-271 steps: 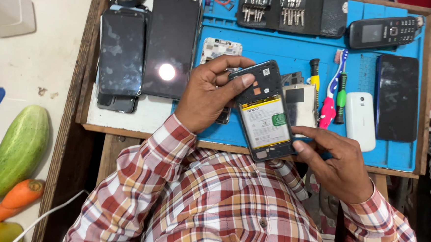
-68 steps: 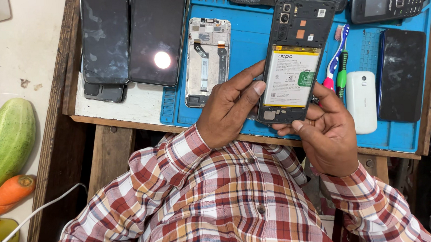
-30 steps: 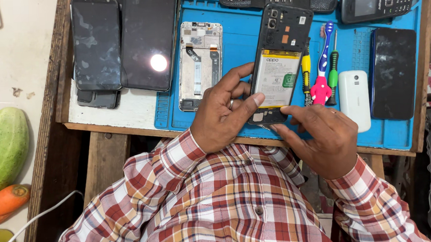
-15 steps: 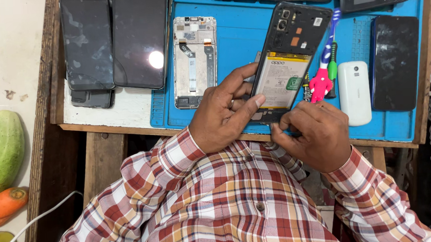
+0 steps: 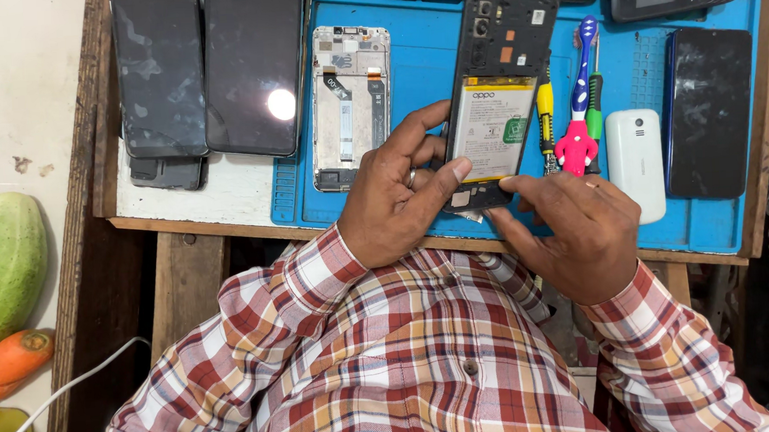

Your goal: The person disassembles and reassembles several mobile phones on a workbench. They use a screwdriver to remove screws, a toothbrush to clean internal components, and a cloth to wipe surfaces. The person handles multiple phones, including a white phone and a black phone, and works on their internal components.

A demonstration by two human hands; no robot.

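Your left hand (image 5: 397,198) and right hand (image 5: 578,232) now grip the opened phone (image 5: 499,96) lower edge more closely than before, battery (image 5: 492,130) exposed, above the blue mat (image 5: 420,56).

Phone repair workbench, blue work mat (image 5: 419,201), dismantled phones, screwdrivers (image 5: 546,115)

Bright, even light from above; colours vivid on blue mat (image 5: 666,227); round white glare spot on black phone screen (image 5: 254,69), lamp reflected; faint sheen and dusty smears on dark phone (image 5: 708,111) at right; soft short shadows under hands on counter (image 5: 208,194); focus crisp across centre; slight bending of straight lines near frame edges; gap below counter dim.
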